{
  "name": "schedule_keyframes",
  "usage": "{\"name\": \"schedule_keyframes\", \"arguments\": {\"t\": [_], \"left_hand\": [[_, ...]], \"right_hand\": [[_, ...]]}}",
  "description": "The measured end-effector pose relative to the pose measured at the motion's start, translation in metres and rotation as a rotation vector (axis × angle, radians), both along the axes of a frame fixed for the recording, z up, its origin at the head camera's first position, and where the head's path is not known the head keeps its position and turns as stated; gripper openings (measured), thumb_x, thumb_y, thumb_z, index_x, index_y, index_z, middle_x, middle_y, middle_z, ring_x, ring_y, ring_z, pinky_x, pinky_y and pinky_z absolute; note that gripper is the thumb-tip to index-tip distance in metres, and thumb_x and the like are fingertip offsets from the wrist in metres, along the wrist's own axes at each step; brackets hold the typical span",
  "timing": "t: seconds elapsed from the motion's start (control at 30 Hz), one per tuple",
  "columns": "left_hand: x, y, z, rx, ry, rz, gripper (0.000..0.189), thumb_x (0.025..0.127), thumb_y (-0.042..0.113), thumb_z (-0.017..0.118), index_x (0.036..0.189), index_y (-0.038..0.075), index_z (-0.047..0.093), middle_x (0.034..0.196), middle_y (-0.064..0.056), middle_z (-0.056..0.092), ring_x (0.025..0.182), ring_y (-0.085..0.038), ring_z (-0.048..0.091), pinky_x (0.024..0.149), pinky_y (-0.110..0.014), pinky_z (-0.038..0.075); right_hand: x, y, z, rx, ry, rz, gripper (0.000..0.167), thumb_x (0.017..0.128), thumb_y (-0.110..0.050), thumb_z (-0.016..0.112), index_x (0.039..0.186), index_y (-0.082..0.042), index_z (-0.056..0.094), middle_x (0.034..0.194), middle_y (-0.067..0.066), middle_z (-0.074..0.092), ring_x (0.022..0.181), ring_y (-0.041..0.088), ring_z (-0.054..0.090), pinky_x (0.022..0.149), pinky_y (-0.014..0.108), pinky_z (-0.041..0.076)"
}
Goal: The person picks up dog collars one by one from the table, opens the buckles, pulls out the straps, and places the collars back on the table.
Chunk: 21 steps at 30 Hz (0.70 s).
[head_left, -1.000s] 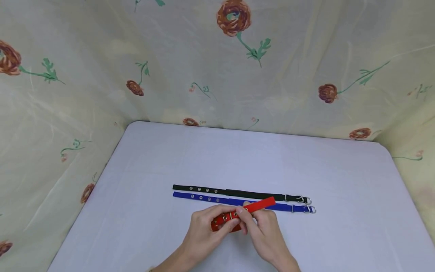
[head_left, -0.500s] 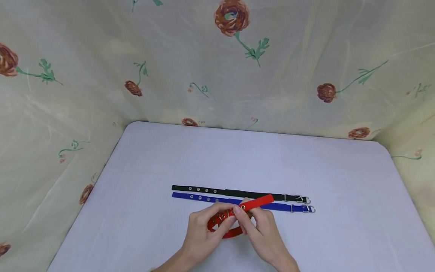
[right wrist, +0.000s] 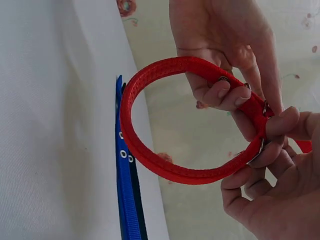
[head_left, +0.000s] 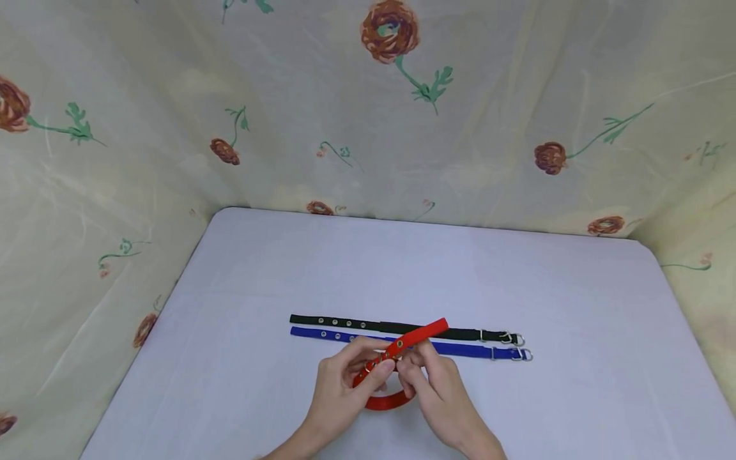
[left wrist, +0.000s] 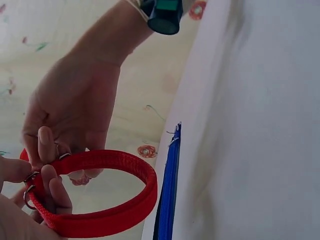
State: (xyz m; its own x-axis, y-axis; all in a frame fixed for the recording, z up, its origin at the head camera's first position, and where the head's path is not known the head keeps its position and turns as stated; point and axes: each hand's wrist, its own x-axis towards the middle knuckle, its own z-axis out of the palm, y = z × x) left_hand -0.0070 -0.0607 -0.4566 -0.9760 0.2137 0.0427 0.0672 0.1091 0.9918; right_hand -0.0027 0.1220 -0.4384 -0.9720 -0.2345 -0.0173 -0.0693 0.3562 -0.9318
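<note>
A red pet collar (head_left: 388,402) is bent round into a loop, held up between both hands above the table. My left hand (head_left: 339,390) grips its eyelet and metal-ring section between thumb and fingers. My right hand (head_left: 445,396) pinches the collar where the strap overlaps, its fingertips right at the metal hardware. The free red tail points up and to the right beyond the hands. In the right wrist view the loop (right wrist: 167,172) is round, with the metal buckle (right wrist: 260,150) partly hidden by fingers.
Behind the hands, a black collar (head_left: 425,329) and a blue collar (head_left: 466,349) lie flat and parallel on the white table (head_left: 276,255), their metal rings at the right. A flowered curtain (head_left: 483,160) hangs round the table's back and sides.
The red loop has opened wider and rounder below the hands. Its free tail has shifted left and tilts more steeply upward; the right fingers have moved from atop the strap to below it.
</note>
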Motion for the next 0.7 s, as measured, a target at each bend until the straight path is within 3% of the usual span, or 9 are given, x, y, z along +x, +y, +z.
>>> {"name": "schedule_keyframes", "arguments": {"t": [0.23,0.5,0.7], "left_hand": [[-0.0013,-0.0006,0.0013,0.086,-0.159,-0.002,0.024,0.105,0.02,0.072,0.129,0.018,0.072,0.105,-0.021,0.079,0.075,-0.01,0.071,0.076,-0.024,0.063],[-0.0022,-0.0006,0.0029,0.121,-0.243,0.002,0.025,0.106,0.021,0.07,0.131,0.017,0.071,0.106,-0.024,0.078,0.074,-0.01,0.07,0.077,-0.024,0.062],[-0.0031,0.0,0.0019,0.127,-0.274,0.011,0.024,0.107,0.023,0.069,0.13,0.019,0.072,0.102,-0.02,0.078,0.074,-0.011,0.07,0.077,-0.026,0.061]], "right_hand": [[-0.0025,0.0013,-0.001,0.007,0.074,-0.005,0.011,0.108,-0.017,0.064,0.118,-0.015,0.059,0.069,-0.011,0.056,0.066,0.002,0.051,0.058,0.025,0.044],[-0.004,0.0012,-0.0012,0.033,0.061,-0.018,0.015,0.104,-0.021,0.073,0.116,-0.015,0.066,0.069,-0.014,0.056,0.067,0.001,0.05,0.056,0.024,0.042],[-0.0026,-0.0021,-0.0036,0.017,0.117,-0.053,0.012,0.102,-0.016,0.074,0.113,-0.014,0.07,0.068,-0.015,0.057,0.065,-0.001,0.049,0.054,0.023,0.04]]}}
